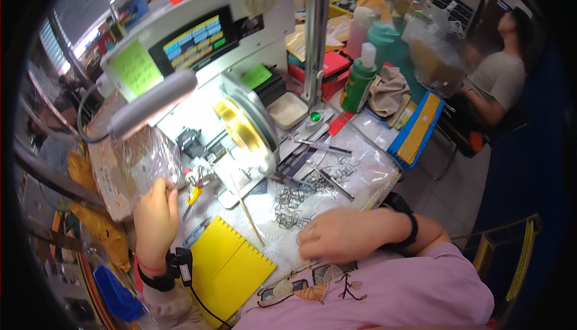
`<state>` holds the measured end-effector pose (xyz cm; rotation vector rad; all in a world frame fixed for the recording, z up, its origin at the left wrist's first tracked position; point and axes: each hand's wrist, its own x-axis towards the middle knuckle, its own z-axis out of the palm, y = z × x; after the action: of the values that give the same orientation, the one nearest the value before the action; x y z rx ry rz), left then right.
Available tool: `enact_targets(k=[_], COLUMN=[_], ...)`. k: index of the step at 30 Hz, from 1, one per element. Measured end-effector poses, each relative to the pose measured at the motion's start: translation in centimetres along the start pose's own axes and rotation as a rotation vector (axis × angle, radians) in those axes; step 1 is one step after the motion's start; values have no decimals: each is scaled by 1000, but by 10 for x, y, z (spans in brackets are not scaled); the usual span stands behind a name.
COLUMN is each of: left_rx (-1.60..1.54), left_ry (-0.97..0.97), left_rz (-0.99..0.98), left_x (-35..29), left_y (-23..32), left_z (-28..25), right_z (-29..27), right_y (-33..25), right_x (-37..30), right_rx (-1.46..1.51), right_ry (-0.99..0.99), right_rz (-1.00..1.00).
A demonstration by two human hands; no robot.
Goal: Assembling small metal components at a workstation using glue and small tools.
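Note:
My left hand (pixel 157 210) is closed in a pinch in front of a lit bench machine (pixel 207 84), close to a small red-and-white knob (pixel 188 175). Whatever lies between its fingertips is too small to make out. Beside it is a yellow-handled tool (pixel 193 195). Over the near edge of the table my right hand (pixel 336 234) is curled, and its fingertips are partly hidden and slightly blurred. Just beyond it spreads a pile of thin, dark, bent wire pieces (pixel 291 201). A gold-coloured wheel (pixel 240 126) sits on the machine under a grey tubular lamp (pixel 155 105).
A yellow notepad (pixel 228 270) lies between my forearms, with a thin stick (pixel 247 213) near it. Tweezers (pixel 330 181) and a pen (pixel 324 146) rest further back. A green bottle (pixel 359 84) and a cloth (pixel 387 90) stand at the back right. Another person (pixel 505 72) sits beyond.

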<state>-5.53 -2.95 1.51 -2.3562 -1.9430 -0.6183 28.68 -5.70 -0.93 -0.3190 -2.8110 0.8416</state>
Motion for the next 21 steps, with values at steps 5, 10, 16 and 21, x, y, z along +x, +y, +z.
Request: enact_targets(k=[5,10,16,21], left_rx=[-53,-35,-102,-81], left_ry=[-7,6,68,274], left_rz=[-37,-16,-26,70], left_x=[0,-2,1,5], left_y=[4,6,12,25], left_z=[-4,-7,-1,11], right_z=[-21,-3,28,42], right_y=[34,63,80,76], right_x=[-34,-31,8,21], right_rx=[-202,-350,-412,-465], right_ry=[254,483,593,578], right_rz=[506,817,577,576])
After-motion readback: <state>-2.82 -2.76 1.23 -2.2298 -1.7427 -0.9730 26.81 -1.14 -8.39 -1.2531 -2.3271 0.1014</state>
